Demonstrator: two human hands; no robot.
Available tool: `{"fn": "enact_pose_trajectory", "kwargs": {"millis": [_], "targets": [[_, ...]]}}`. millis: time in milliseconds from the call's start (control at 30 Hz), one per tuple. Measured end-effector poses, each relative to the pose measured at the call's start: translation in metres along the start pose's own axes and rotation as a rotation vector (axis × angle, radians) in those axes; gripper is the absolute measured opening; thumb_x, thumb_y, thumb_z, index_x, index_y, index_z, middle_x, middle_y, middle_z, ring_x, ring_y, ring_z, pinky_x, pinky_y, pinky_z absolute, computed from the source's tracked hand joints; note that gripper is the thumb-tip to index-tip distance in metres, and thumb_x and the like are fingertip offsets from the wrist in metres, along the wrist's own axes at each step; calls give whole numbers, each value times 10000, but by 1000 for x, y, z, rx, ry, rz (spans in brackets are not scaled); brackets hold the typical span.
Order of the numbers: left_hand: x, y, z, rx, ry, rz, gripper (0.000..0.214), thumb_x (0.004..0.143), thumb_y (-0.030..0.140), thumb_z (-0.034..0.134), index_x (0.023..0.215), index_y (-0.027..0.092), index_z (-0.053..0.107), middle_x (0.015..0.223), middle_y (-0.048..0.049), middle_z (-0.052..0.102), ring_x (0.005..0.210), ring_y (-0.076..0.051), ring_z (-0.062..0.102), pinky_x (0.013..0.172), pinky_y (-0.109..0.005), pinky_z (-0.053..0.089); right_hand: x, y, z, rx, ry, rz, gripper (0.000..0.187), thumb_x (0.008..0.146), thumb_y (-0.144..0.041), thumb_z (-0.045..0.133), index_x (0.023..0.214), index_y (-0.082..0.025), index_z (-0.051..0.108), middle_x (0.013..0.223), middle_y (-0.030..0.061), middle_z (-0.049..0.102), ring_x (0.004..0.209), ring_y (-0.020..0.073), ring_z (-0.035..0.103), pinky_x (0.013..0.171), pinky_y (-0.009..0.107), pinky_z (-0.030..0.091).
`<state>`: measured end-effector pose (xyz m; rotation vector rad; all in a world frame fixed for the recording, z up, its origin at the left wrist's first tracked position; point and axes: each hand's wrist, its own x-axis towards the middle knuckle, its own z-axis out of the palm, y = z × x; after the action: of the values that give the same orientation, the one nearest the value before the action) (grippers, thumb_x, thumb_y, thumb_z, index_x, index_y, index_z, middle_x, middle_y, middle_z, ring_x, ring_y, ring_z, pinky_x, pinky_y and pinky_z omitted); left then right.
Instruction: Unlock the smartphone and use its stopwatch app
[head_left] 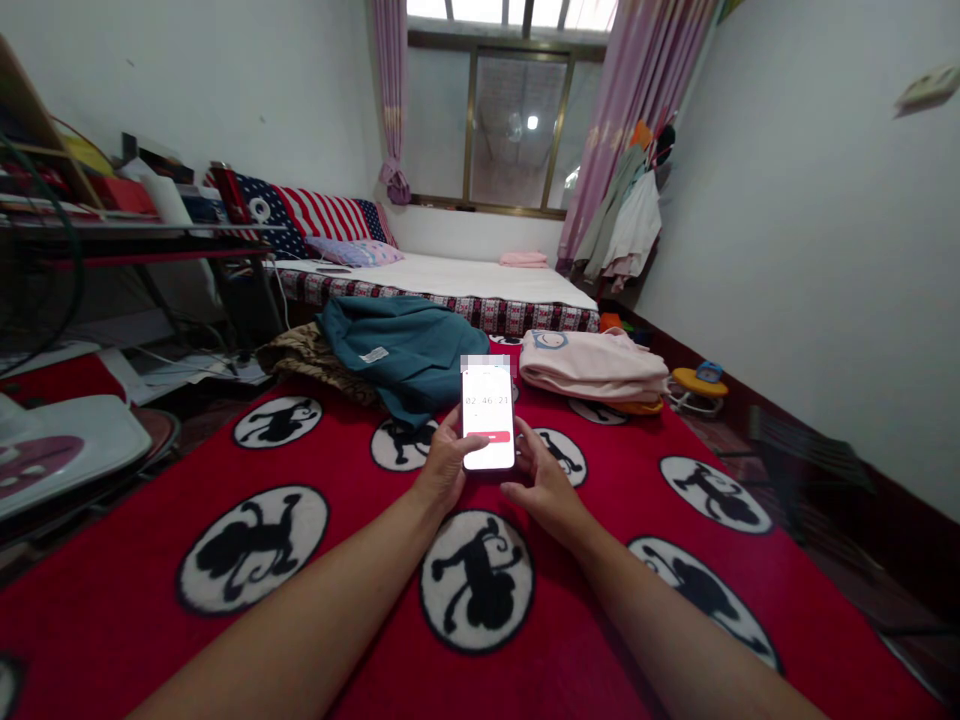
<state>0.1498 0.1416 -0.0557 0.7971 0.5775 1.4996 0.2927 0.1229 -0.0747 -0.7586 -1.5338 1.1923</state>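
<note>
Right now we have a smartphone [488,417] upright between both hands, above the near middle of the red blanket with black monkey medallions [225,480]; its lit screen shows a timer readout over a red button. Our left hand [444,468] has its fingers curled round the phone's left edge, thumb lying across the lower screen beside that button. Our right hand [541,478] is loosely open, fingers slack, fingertips touching the phone's right edge without closing on it. To work the screen well, we judge the left grip should carry the weight steadily while one thumb alone presses, so the phone stays tilted toward us. Just beyond it lies a crumpled teal garment [401,350], with a folded pink garment [592,365] to the right. Farther off stands a bed [450,285] beneath the window [517,130].
</note>
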Motion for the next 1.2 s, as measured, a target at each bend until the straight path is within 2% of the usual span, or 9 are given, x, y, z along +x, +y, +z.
{"fn": "enact_pose_trajectory", "kwargs": {"millis": [267,700,1200], "targets": [[1,0,1,19,11,8,691,484,111,818,1148,122,627,1066,-135,723,915,-289,682,811,-405,543,0,-2,0,1,-2,15,972,624,-100,638,1495,-202,220,1409,165,502,1201,289,580,1032,512,441],[2,-3,-1,24,31,24,713,459,132,855,1137,136,635,1079,-137,721,932,-300,683,820,-418,540,0,2,0,-4,13,9,984,623,-85,655,1499,-239,235,1375,136,542,1202,285,580,1047,523,426],[3,-5,-2,38,33,34,674,470,138,851,1111,142,640,1006,-106,735,836,-251,687,776,-378,541,0,2,-1,11,17,10,980,630,-88,660,1498,-238,232,1338,132,562,1170,275,601,1026,500,451]]}}
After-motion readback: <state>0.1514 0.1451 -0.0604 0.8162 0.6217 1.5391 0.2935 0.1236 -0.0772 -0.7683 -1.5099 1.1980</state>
